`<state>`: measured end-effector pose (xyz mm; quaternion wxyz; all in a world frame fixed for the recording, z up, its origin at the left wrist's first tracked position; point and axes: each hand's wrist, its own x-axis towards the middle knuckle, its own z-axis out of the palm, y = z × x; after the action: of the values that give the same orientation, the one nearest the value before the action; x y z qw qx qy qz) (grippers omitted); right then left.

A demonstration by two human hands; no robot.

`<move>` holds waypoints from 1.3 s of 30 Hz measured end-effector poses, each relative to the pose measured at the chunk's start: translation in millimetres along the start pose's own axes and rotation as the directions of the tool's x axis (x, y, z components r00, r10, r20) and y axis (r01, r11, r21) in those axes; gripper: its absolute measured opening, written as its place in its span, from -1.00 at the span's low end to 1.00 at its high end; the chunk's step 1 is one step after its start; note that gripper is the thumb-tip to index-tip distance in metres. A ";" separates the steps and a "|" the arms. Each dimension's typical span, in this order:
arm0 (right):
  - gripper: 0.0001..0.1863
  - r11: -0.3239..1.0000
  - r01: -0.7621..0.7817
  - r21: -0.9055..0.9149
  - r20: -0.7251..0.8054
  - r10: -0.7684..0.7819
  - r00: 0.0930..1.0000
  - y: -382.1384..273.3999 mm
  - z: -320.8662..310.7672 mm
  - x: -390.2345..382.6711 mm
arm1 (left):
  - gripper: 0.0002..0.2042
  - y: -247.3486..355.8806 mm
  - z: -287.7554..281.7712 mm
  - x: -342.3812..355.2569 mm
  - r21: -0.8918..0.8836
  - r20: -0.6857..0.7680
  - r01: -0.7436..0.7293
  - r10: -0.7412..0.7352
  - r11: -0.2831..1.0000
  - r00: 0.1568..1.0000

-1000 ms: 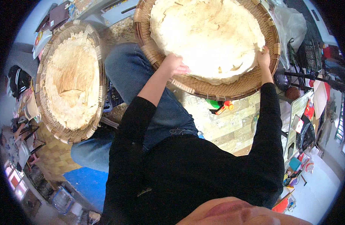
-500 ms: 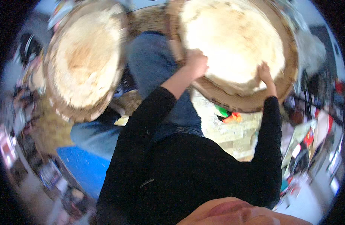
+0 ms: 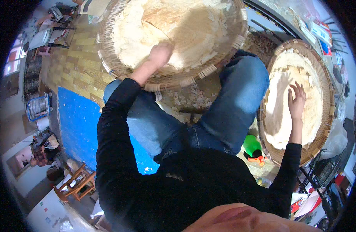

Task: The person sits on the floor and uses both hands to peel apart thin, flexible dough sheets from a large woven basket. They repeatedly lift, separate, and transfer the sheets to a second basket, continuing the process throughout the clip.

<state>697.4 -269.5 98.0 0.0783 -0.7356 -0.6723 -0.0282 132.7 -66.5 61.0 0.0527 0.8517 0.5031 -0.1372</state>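
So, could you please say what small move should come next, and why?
Probably bring the right hand over to the pale sheet in the left basket: the left hand is alone there, beside a crease, while the right hand is spread open over the right basket, seemingly gripping nothing.

You have two round brown woven baskets (image 3: 187,82) (image 3: 328,100) and two pale, ragged-edged sheets (image 3: 189,38) (image 3: 278,112), one in each basket. There are also your two bare hands (image 3: 161,54) (image 3: 297,101), and one green object with an orange end (image 3: 252,146).

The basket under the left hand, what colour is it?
The basket is tan-brown, with paler wrappings around its rim; it shows best in the head view.
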 end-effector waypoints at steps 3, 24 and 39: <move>-0.81 0.980 0.186 0.065 -0.141 -0.176 0.974 -80.1 -23.6 63.7 | -0.57 -43.9 20.0 -4.9 0.132 -0.127 0.013 0.004 0.991 0.992; -0.59 0.720 0.275 0.637 0.551 -0.675 0.491 -391.7 91.2 146.7 | -0.80 -142.8 -83.4 13.0 -0.806 -0.546 -0.246 -0.515 0.538 0.661; -0.61 -0.878 -0.414 0.239 0.828 -0.038 0.559 -371.2 179.2 276.0 | -0.55 -159.0 -109.5 -8.9 -0.908 -0.386 -0.084 -0.745 0.409 0.543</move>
<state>343.3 60.9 -9.5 0.5715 -0.3929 0.1570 0.7031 9.8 28.5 176.0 0.2160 0.5362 0.6492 0.4944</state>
